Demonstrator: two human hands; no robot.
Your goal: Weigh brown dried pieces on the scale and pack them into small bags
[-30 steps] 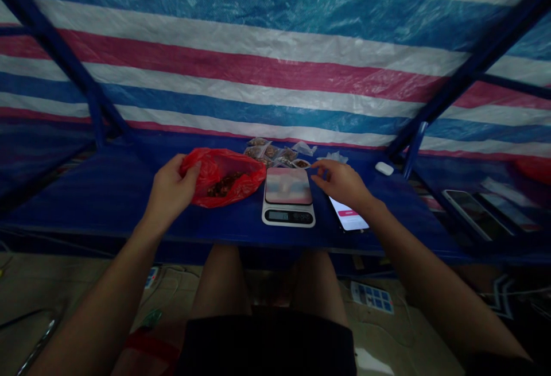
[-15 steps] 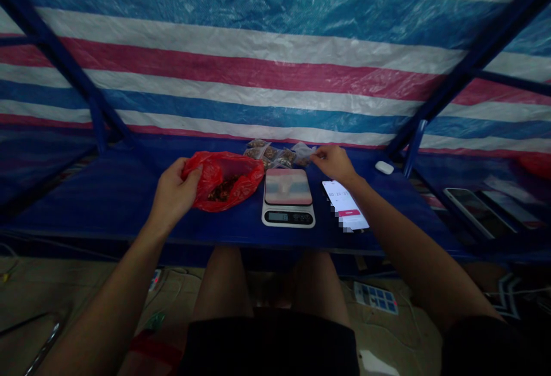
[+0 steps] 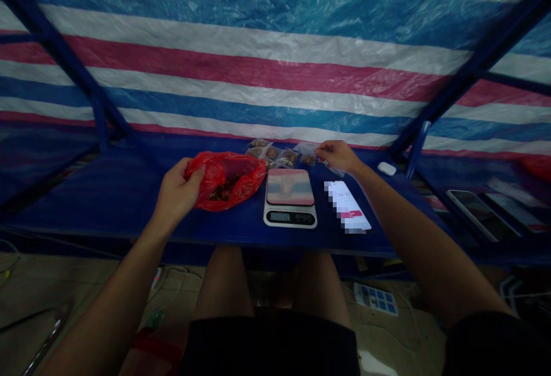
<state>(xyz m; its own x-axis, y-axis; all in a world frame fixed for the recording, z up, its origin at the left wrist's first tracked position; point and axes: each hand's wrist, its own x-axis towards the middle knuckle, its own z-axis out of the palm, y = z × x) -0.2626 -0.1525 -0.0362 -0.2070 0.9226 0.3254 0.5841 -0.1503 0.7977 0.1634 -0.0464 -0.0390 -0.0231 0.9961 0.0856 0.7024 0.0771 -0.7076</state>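
My left hand [image 3: 178, 189] is closed on the near-left rim of a red plastic bag [image 3: 202, 163], thumb inside its mouth. Small dark brown pieces [image 3: 224, 190] lie inside the bag, too blurred to name. Beyond the scale, the fingertips of my right hand [image 3: 338, 156] pinch the edge of a small clear plastic bag [image 3: 307, 158] with a few brown bits in it. Another strip of clear plastic [image 3: 332, 170] shows under that hand. Between my hands sits a white kitchen scale [image 3: 290, 199], its plate bare and its display lit.
Several filled small clear bags [image 3: 271, 154] lie behind the scale. A lit phone [image 3: 350, 206] is to its right, with a white earbud case [image 3: 387, 169] farther back. Blue metal posts [image 3: 415, 149] and a striped tarp [image 3: 275, 72] bound the blue table [image 3: 107, 192].
My right hand has shifted slightly right, and more of the small clear bag beside its fingers shows. My left hand keeps its hold on the red bag. The view has moved a little.
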